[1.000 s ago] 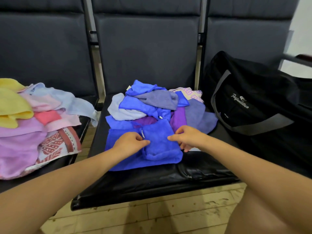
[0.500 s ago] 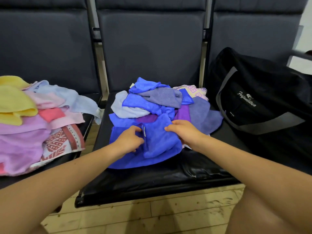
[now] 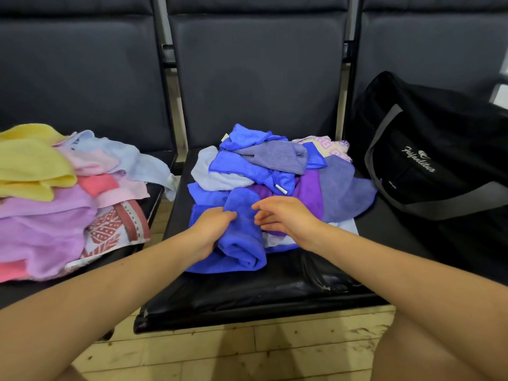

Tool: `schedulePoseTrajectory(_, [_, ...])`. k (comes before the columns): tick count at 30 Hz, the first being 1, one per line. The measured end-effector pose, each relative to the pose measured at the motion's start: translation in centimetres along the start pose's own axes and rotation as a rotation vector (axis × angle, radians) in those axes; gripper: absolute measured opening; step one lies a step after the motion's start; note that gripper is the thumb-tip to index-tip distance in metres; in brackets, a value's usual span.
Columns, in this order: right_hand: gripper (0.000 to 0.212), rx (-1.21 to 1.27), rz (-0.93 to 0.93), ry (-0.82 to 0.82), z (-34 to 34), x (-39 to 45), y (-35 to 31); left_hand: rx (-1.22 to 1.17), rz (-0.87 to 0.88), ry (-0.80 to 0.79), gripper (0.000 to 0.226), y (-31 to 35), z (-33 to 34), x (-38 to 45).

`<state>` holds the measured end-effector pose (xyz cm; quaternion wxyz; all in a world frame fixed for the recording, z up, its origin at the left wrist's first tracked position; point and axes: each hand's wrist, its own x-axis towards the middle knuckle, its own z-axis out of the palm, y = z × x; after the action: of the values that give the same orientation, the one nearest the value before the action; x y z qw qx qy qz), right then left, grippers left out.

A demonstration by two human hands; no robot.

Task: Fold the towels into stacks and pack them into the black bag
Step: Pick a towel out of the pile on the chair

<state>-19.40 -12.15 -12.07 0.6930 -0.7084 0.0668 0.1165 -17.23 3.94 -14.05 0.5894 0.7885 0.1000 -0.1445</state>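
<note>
While my left hand (image 3: 213, 226) pinches the edge of the blue towel (image 3: 242, 240) at the front of the middle seat (image 3: 247, 292), fingers curled into the cloth, my right hand (image 3: 286, 215) hovers just beside it with fingers loosely spread, holding nothing that I can see. I read this as the folding step, early in the job: the blue towel is doubled into a rough roll on top of another blue piece, not yet a flat square. My next move, as I judge it, calls for the right hand to take the far edge so both hands can pull the cloth flat and crease it; soft microfibre like this will slump and slide, so it wants a firm pinch at the corners.

Just behind the hands lies one heap of blue and purple towels (image 3: 275, 171), tangled. I can pick out roughly eight or nine pieces, though the overlaps keep me from an exact count. On the seat to the left is a second heap, the pastel towels (image 3: 49, 204): yellow, pink, lilac, pale blue and one patterned in red, about seven, again uncertain. On the seat to the right stands one black bag (image 3: 428, 166) with grey straps, well apart from my hands; I cannot tell whether it is unzipped, and no folded stack shows anywhere yet
</note>
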Motion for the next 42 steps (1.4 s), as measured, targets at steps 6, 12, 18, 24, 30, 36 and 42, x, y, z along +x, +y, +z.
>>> schedulePoseTrajectory(6, [0.010, -0.141, 0.132, -0.038, -0.2, 0.2, 0.4, 0.072, 0.154, 0.140, 0.012, 0.8, -0.8, -0.5])
schedulePoseTrajectory(12, [0.024, -0.383, 0.103, -0.109, 1.5, 1.1, 1.3, 0.307, 0.306, 0.246, 0.014, 0.5, -3.4, -1.5])
schedulePoseTrajectory(18, [0.053, -0.936, -0.201, -0.048, 3.7, 1.2, 2.4, 0.845, 0.332, 0.227, 0.028, -1.6, -6.1, -2.1])
schedulePoseTrajectory(24, [0.029, -0.681, -0.041, -0.061, 4.9, 1.0, 2.5, 0.775, 0.315, 0.169, 0.021, -1.7, -5.9, -2.3])
schedulePoseTrajectory(30, [0.006, 0.127, -0.148, -0.117, 5.3, -0.8, -1.3, -0.050, -0.006, -0.021, 0.037, 0.0, -5.0, -4.1])
schedulePoseTrajectory(36, [0.013, 0.206, 0.047, -0.365, 2.4, -0.8, -4.1, -0.715, -0.136, -0.377, 0.052, 2.3, -4.7, -4.7])
schedulePoseTrajectory(42, [0.047, 0.106, 0.115, -0.381, 0.2, 1.7, -6.2, -0.916, 0.058, -0.007, 0.024, 5.7, -4.4, -1.5])
